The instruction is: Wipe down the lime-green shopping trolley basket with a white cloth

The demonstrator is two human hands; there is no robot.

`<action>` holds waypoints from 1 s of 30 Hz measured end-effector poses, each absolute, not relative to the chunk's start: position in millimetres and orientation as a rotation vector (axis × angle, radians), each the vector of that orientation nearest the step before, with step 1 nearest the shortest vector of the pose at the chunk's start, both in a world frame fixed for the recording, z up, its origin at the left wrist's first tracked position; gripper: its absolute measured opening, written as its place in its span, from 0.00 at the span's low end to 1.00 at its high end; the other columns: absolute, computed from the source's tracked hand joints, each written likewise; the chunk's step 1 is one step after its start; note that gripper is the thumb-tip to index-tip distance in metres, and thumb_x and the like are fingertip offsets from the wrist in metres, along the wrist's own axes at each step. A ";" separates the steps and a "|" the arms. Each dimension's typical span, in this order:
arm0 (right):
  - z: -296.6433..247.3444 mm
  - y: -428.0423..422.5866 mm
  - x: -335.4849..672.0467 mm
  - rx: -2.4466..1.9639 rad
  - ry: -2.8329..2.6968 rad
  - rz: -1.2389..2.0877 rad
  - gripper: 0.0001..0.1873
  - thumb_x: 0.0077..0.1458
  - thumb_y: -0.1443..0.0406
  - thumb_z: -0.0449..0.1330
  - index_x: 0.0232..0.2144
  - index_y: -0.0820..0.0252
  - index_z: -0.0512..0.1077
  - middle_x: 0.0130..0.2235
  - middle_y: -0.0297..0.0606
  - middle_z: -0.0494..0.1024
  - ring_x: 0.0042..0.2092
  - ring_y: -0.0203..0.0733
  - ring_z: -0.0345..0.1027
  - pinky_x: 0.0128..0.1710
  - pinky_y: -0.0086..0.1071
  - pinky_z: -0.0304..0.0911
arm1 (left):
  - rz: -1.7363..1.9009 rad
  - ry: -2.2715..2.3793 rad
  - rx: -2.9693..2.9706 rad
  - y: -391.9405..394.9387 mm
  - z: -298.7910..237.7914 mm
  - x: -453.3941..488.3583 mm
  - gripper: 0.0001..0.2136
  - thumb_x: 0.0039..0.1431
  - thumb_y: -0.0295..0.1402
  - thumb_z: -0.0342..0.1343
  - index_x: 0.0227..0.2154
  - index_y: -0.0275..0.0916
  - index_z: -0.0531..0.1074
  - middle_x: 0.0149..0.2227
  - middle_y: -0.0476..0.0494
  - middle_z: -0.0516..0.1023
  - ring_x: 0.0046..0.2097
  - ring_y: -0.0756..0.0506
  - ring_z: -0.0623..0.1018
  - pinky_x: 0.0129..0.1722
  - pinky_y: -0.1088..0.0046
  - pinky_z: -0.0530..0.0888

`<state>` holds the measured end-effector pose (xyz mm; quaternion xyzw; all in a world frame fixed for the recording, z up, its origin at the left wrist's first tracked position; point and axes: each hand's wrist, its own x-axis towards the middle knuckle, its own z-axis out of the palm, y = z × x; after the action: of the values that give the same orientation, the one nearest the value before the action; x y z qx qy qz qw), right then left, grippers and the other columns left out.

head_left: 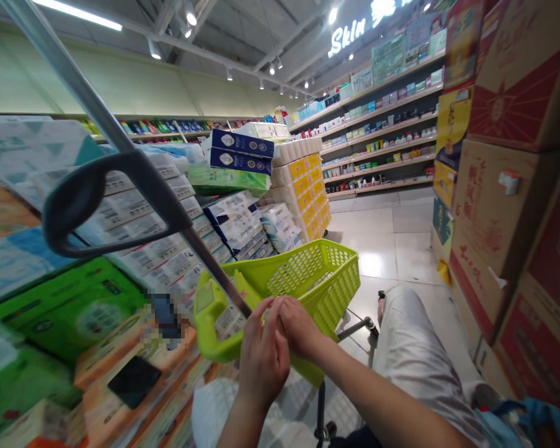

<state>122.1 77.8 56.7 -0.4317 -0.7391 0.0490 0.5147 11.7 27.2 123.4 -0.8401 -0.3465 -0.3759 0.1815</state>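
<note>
Silvery metal pole (88, 97), leaning from the upper left down to the middle, is best kept steady by both hands working together at its lower end; a firm, even hold suits it, as the dark grey looped handle (154, 193) partway along lies over stacked tissue packs (158, 267) and could knock them; left hand (264, 361) and right hand (298, 326) press together, fingers closed narrowly around the pole's end; how tightly, I cannot tell, the palms being hidden; just beyond stands the lime-green cart (331, 298).
</note>
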 end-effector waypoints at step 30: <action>33.5 78.0 141.5 -1.299 -1.798 0.115 0.15 0.53 0.74 0.53 0.42 0.59 0.70 0.42 0.41 0.72 0.45 0.44 0.61 0.49 0.37 0.54 | -0.270 -1.464 -2.090 37.1 90.6 15.6 0.20 0.54 0.25 0.48 0.51 0.27 0.66 0.39 0.35 0.73 0.43 0.38 0.71 0.52 0.58 0.62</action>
<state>141.5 78.0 33.5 -0.5240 -0.7254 0.0462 0.4440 15.6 37.1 90.6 -0.7809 -0.5470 -0.1011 0.2840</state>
